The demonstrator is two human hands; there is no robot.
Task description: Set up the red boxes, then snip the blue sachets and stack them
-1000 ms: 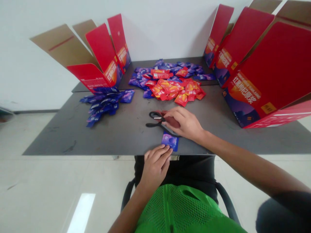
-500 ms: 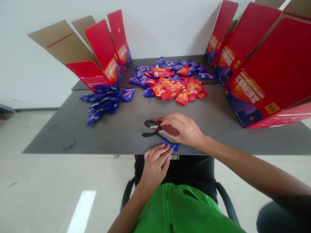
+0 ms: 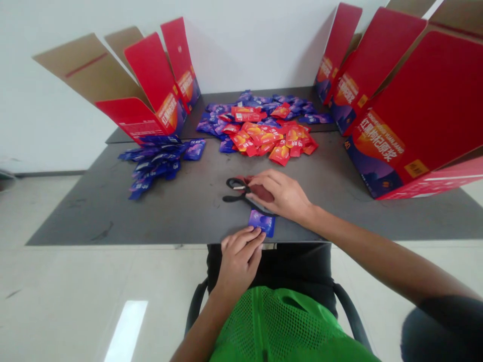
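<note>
A blue-purple sachet [image 3: 261, 223] lies flat near the table's front edge. The fingertips of my left hand [image 3: 239, 254] press on its lower left side, fingers together and only slightly bent. Just above the sachet, my right hand [image 3: 284, 196] is closed around a black scissor-like tool [image 3: 236, 191] with a loop and a second handle-like end pointing left. My palm and fingers hide most of this tool, so its exact kind is unclear. A bit of red, partly covered, shows behind the right fingers.
Several blue sachets [image 3: 156, 161] are piled at left beside an open red carton [image 3: 124, 113]. Red sachets [image 3: 281, 151] lie in front of more blue sachets [image 3: 217, 118] at the back middle. Open red cartons [image 3: 400, 110] stand along the right. The grey table [image 3: 83, 216] ends close to my lap.
My right hand and the black tool have shifted slightly away from the front edge, uncovering more of the blue sachet. The left hand stays on the sachet. The whole view has shifted a little.
</note>
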